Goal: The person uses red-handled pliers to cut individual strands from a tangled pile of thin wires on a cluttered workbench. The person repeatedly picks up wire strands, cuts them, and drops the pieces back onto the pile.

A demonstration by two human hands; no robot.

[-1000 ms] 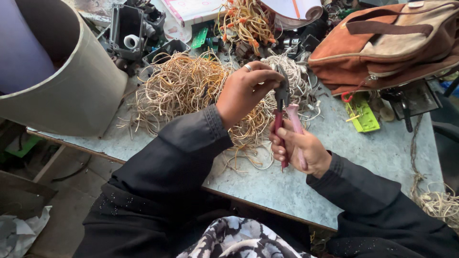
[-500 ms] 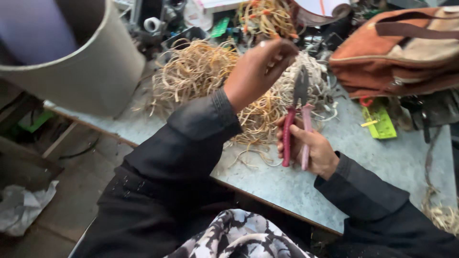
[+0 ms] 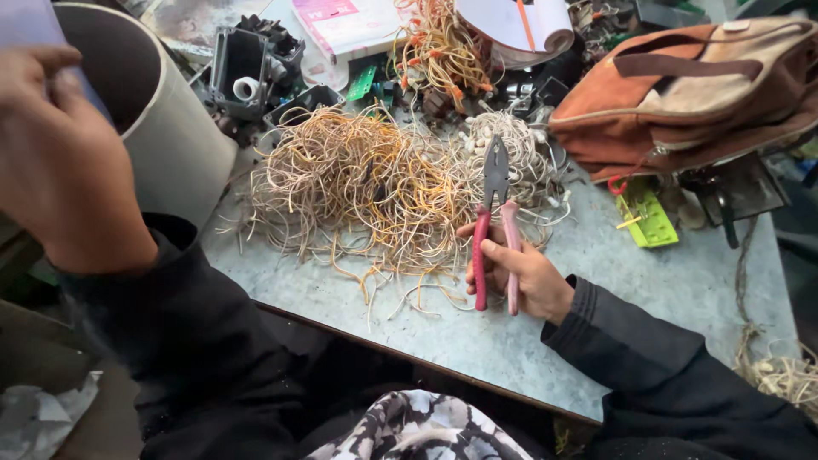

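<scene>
Tabletop (image 3: 682, 281), wire heap (image 3: 366, 183), right hand (image 3: 520, 273) gripping pliers (image 3: 496, 230)

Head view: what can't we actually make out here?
- Left hand: blurred and close to the lens; whether it holds anything cannot be told.
- Inside of the large tube: covered by that hand and cut by the top edge.
- Pliers in the right hand: tip too small to tell if it grips a wire.
- Table under the wire pile: covered by the strands.
- Brown bag: cut off by the right edge.
</scene>
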